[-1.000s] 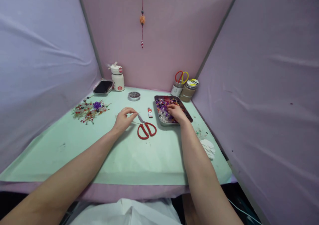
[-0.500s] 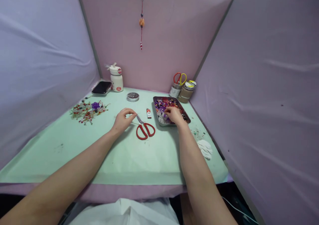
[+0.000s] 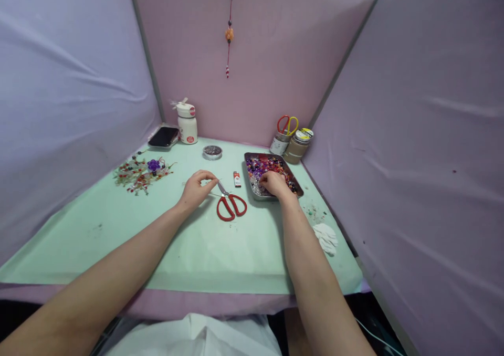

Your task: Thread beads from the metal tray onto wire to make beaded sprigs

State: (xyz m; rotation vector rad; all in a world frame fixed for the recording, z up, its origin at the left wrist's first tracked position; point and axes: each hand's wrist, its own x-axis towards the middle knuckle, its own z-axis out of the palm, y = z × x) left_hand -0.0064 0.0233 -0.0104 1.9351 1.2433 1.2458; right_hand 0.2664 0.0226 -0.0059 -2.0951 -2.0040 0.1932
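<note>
The head-worn camera looks forward and down across the nearby table (image 3: 220, 251) to the pink wall (image 3: 268, 77)

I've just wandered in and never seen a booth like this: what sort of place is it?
Probably a small beadwork station: a metal tray holds loose beads in many colours, a heap of beaded strings lies at the left, and red-handled scissors lie on the table.
</note>
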